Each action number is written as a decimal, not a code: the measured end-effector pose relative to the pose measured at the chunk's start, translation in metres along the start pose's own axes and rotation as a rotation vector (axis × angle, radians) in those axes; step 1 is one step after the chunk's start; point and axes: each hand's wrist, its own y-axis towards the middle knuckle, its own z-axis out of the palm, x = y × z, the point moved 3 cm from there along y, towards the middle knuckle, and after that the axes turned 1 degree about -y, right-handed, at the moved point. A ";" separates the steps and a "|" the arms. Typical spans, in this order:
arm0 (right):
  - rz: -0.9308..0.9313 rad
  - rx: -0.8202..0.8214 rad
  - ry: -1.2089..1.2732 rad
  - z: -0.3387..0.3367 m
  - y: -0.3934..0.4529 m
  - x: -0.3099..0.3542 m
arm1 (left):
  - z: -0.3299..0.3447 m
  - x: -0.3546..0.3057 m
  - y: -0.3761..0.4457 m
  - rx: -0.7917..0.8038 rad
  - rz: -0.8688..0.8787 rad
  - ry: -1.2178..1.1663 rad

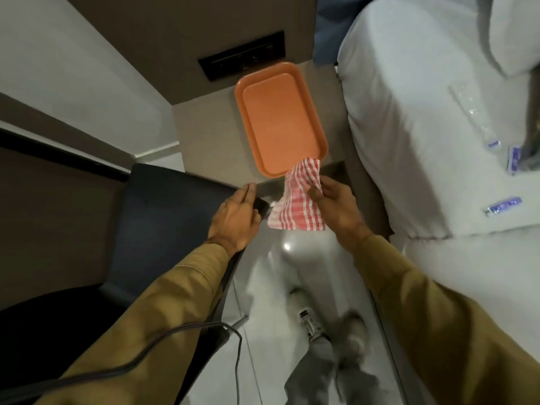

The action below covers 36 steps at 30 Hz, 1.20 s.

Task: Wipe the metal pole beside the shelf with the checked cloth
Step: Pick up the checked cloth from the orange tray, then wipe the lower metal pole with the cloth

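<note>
Your right hand [336, 206] sits just right of the picture's centre, and its fingers [314, 190] are pinched on the upper part of the checked cloth [298, 204], a red-and-white piece that hangs from that grip with its top corner lying over the near end of the orange tray [280, 121]. The tray rests at 12 o'clock from your hands on a beige tabletop [204, 127], lengthwise away from you, with nothing on it. Your left hand [236, 217] is at 9 o'clock from the cloth, palm down, its fingers [248, 191] stretched forward and lying against the corner of a dark chair back [172, 214]; they grasp nothing that you can make out, though a small dark shape under the thumb is too blurred to name. The lower left edge of the cloth is just beside that hand, and whether the two touch cannot be told. The metal pole cannot be picked out with any certainty in this view; only a greyish strip shows along the tabletop edge between your hands. At 3 o'clock lies a white bed [423, 127] with a few small clear packets [501, 206] on the cover. At 6 o'clock your shoes [312, 323] stand on the glossy pale floor [286, 258], blurred. A black cable [175, 331] crosses your left sleeve [152, 317] at 7 o'clock. A dark switch panel [242, 55] is set in the brown wall beyond the tray.
</note>
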 end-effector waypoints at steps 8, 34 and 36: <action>-0.024 -0.106 0.039 -0.002 -0.104 -0.038 | 0.020 0.004 -0.085 -0.052 0.025 0.044; 0.246 -0.368 0.169 0.123 -0.210 -0.320 | 0.168 0.103 -0.095 -0.169 0.345 0.655; 0.265 -0.386 0.173 0.139 -0.205 -0.345 | 0.186 0.110 -0.085 -0.207 0.375 0.684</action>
